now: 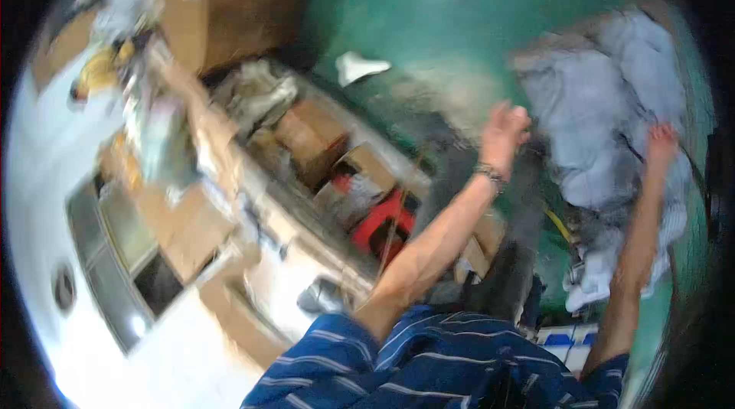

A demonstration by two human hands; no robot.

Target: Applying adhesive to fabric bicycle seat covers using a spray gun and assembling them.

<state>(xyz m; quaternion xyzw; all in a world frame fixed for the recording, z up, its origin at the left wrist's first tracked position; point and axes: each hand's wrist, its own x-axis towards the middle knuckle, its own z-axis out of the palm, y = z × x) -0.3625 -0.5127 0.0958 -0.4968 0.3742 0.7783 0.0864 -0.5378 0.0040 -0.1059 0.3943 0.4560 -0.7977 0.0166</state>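
Note:
A large bundle of pale blue-grey cloth (578,118) lies on the right, on the green floor, with thin dark cords across it. My right hand (662,141) is at the bundle's right part, its fingers closed, apparently on the cloth or a cord; blur hides exactly which. Left of the bundle, my left hand (504,133) hangs in the air with fingers loosely bent and somewhat apart. Nothing shows in it, and a dark beaded bracelet (490,173) is round its wrist.
Left of my left arm stands a long grey-edged bin (375,153) with cardboard boxes (310,133) and a red item (383,225) in it. A white scrap (360,68) lies on the green floor (429,11). A cluttered white table (283,286) is at the left.

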